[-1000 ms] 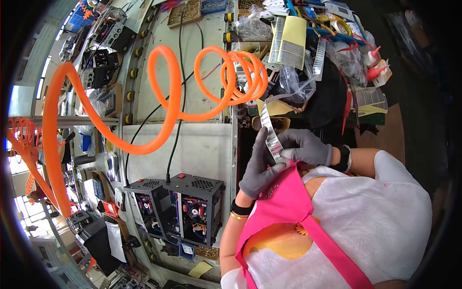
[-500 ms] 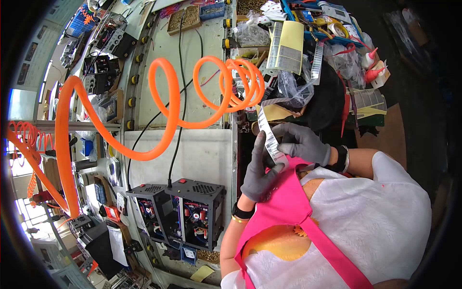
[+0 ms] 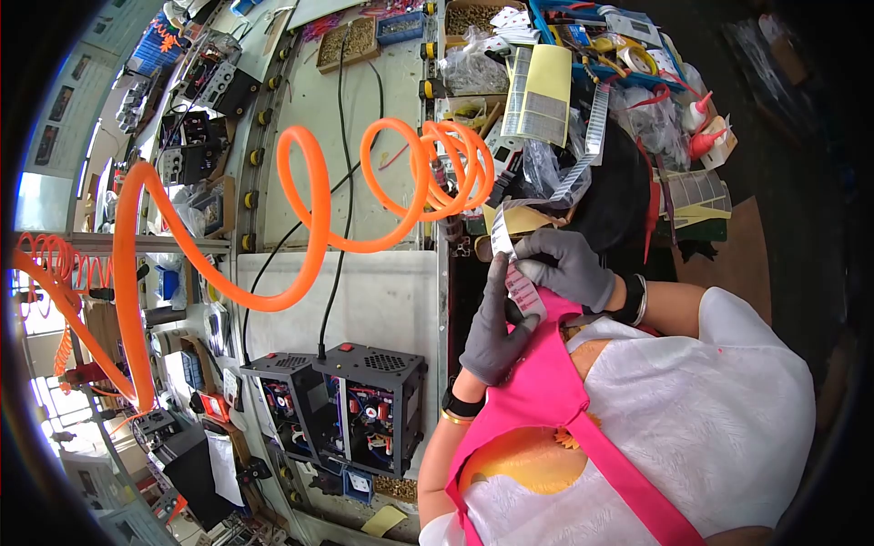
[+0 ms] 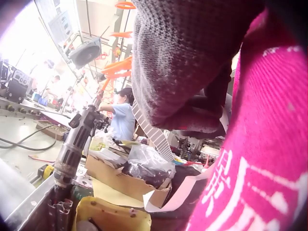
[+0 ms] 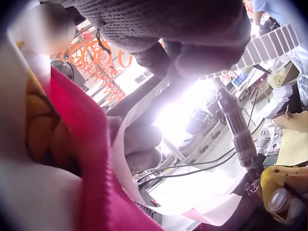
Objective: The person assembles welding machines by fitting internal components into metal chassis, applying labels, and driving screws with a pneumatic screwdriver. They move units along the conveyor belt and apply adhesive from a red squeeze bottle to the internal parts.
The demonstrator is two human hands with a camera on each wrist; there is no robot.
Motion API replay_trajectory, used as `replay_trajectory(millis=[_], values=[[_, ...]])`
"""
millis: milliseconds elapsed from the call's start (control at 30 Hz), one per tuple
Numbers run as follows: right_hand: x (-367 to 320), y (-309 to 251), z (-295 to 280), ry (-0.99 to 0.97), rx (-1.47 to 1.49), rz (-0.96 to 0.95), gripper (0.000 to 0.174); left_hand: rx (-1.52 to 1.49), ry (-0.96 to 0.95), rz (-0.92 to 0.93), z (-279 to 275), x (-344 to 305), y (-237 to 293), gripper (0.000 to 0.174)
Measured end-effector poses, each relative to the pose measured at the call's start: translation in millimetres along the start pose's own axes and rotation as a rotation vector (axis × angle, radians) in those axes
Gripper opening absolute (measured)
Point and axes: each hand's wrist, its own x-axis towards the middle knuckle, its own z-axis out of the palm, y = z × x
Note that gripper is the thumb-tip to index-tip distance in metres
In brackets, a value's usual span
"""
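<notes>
Grey-gloved, my left hand (image 3: 496, 337) holds the lower end of a white label strip (image 3: 523, 293) between thumb and fingers, close to the pink apron (image 3: 537, 373). On the strip's other side, my right hand (image 3: 574, 270) pinches it with bent fingers. In the left wrist view a gloved hand (image 4: 185, 67) fills the top, with the ladder-patterned strip (image 4: 151, 131) running below it. The right wrist view has a gloved hand (image 5: 168, 33) above, the strip (image 5: 272, 47) stretching to its right, and pale backing paper (image 5: 211, 214) curling below.
An orange coiled hose (image 3: 319, 218) hangs across the bench. Two open black device housings (image 3: 378, 409) stand at lower left. A box with plastic bags (image 3: 546, 173), yellow label sheets (image 3: 537, 91) and a blue tool tray (image 3: 592, 27) lie beyond the hands. A power screwdriver (image 4: 74, 142) hangs nearby.
The strip between the hands has shifted and turned, and pink-tinted labels now show on it. Both hands have moved slightly lower in the head view and stay close together.
</notes>
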Motion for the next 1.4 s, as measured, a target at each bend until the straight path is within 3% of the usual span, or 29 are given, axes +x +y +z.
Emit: replay_trajectory(millis=[167, 267, 367, 433, 500, 800, 900, 1100, 1300, 1400], values=[[-3.2, 2.9, 3.6, 0.050, 0.137, 0.093, 0.011, -0.054, 0.031, -0.010, 4.3, -0.4, -1.7, 0.090], [-2.6, 11.1, -1.4, 0.008, 0.195, 0.211, 0.012, -0.350, 0.080, -0.063, 8.4, -2.9, -12.6, 0.089], [-2.5, 6.7, -6.2, 0.130, 0.133, 0.183, 0.014, -0.352, 0.085, -0.174, 4.1, -5.6, -5.6, 0.069], [3.9, -4.9, -20.1, -0.010, -0.042, -0.044, 0.019, -0.370, 0.146, -0.188, 5.9, -4.8, -3.2, 0.053], [6.0, -7.9, -21.9, -0.118, -0.146, -0.201, 0.028, -0.358, 0.195, -0.154, 9.2, -4.9, -9.1, 0.052], [4.7, 0.5, -15.2, -0.219, -0.222, -0.225, 0.027, -0.179, 0.267, -0.136, 9.9, -4.4, -14.3, 0.043], [5.9, 1.7, -14.3, -0.170, -0.419, -0.443, 0.022, -0.160, 0.294, -0.142, 10.6, -4.6, -19.7, 0.041], [6.5, -4.4, -12.5, -0.163, -0.600, -0.679, 0.018, -0.324, 0.262, -0.225, 3.9, -5.7, -16.1, 0.040], [9.4, -0.1, -6.9, -0.139, -0.193, -0.386, 0.038, -0.461, 0.246, -0.232, 0.4, -3.7, -8.3, 0.040], [10.6, 7.7, -6.4, -0.213, -0.219, -0.415, 0.043, -0.417, 0.243, -0.211, 0.2, -3.7, -12.6, 0.038]])
